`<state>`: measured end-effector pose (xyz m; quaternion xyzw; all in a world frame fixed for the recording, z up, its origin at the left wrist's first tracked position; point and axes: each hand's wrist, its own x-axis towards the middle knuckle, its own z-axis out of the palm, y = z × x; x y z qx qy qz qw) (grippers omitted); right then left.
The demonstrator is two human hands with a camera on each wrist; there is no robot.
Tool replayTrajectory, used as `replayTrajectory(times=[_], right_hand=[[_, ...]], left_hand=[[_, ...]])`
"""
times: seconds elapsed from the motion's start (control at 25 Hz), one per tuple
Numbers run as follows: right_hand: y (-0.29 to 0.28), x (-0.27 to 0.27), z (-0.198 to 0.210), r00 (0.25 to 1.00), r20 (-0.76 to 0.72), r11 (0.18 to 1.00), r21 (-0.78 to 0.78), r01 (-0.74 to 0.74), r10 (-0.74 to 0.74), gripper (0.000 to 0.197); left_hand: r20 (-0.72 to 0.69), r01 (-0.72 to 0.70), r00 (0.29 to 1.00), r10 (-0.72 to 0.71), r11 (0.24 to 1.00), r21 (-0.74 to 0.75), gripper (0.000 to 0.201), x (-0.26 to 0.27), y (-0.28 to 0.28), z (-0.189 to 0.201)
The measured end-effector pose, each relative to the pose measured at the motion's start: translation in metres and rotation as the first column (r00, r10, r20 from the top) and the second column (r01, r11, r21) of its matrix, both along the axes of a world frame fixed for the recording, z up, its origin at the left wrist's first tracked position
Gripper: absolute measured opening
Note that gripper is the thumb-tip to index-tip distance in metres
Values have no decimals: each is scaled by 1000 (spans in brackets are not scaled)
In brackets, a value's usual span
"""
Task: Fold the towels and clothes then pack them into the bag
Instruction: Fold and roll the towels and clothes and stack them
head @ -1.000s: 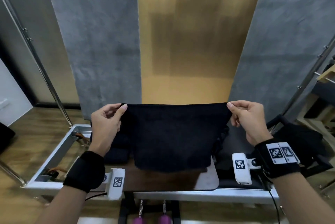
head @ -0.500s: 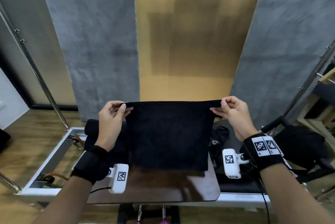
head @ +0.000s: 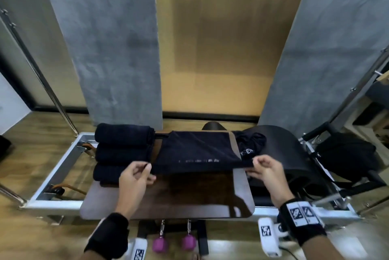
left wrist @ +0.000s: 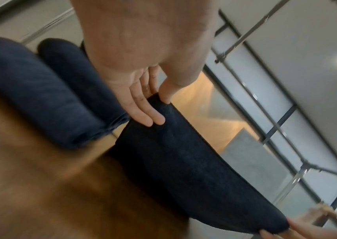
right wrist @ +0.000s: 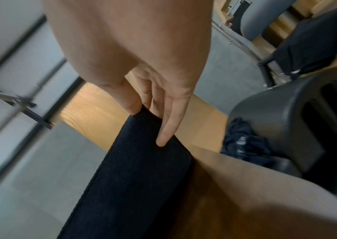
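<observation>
Nearest, the towel [head: 195, 152] is held by its near edge. One near corner is pinched between thumb and fingers of the left hand [head: 134, 177]; the other is pinched the same way by the right hand [head: 266, 170]. In the wrist views each thumb sits on top of the edge and the fingers [left wrist: 143, 113] lie under it, so both grips are narrow pinches rather than full fists.

The near edge is kept slightly raised above the board [head: 168, 198], while the far part of the towel is already laid flat on it. The step is judged to be the laying-out before a fold or roll. It is done well if the edge is kept taut between the two hands, lowered evenly and squared to the board's sides, so that no crease is trapped. The corners are best released only when the cloth lies flat.

Just left of the towel, three rolls [head: 124, 152] are set side by side, touching one another; a fourth of matching width is probably wanted. Just right, a crumpled garment [head: 251, 146] is seen against a curved black arc [head: 280, 150], not yet folded. Farthest right, well apart, a black bag [head: 345, 154] is seen beyond the frame [head: 54, 167].
</observation>
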<state>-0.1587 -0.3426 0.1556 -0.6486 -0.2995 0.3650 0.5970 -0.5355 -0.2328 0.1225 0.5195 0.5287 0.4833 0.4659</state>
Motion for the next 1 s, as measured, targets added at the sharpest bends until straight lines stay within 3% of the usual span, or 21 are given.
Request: replayTrajectory(times=[0.08, 0.16, 0.36, 0.64, 0.76, 0.88, 1.0], right_hand=[[-18, -6, -32, 1000, 27, 987, -159, 6, -1, 14], [-29, -7, -50, 997, 82, 970, -242, 23, -3, 14], [-17, -1, -55, 985, 171, 962, -265, 61, -15, 16], [38, 4, -70, 973, 224, 957, -288, 19, 48, 6], [73, 6, -71, 948, 305, 951, -310, 5, 94, 13], [122, -13, -68, 899, 342, 935, -313, -165, 273, 16], [167, -45, -70, 845, 282, 870, -344, -353, 454, 12]], left_hand=[[-112, -33, 993, 21, 994, -105, 4, -4, -22, -30], [-215, -68, 976, 45, 992, -104, 8, -5, -35, -46], [-325, -91, 943, 76, 995, -30, 10, 5, -27, -52], [-313, -180, 936, 162, 983, -31, 5, 39, 3, -62], [-505, -124, 845, 175, 983, 132, 23, 62, 5, -65], [-508, -100, 844, 175, 980, 172, 9, 82, 24, -64], [-432, -229, 877, 211, 973, 10, 13, 91, 63, -59]])
